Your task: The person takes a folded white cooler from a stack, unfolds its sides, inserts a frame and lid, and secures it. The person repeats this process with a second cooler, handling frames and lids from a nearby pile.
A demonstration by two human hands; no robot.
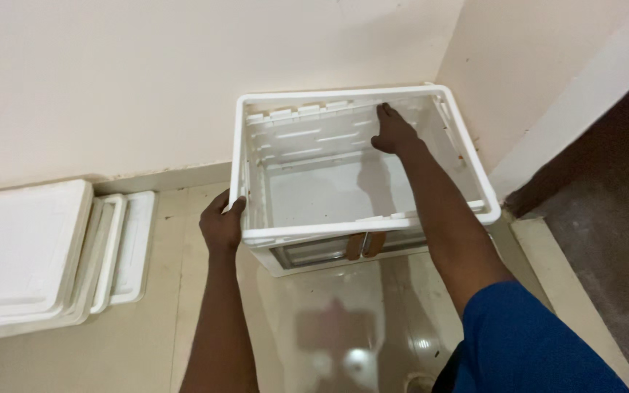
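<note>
Blue sleeve [525, 342] nearest me, the person's right hand [393, 133] reaches down inside the white crate [364, 227] in the room's corner, fingers spread flat on its rear panel, gripping nothing. Left hand [221, 224] is clamped on the crate's left rim; holding that rim steady while pressing evenly should keep the crate from tipping, I'd say

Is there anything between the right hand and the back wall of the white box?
Nothing visible. The right hand reaches inside the open white box, fingers against its back wall. The left hand grips the left rim.
</note>
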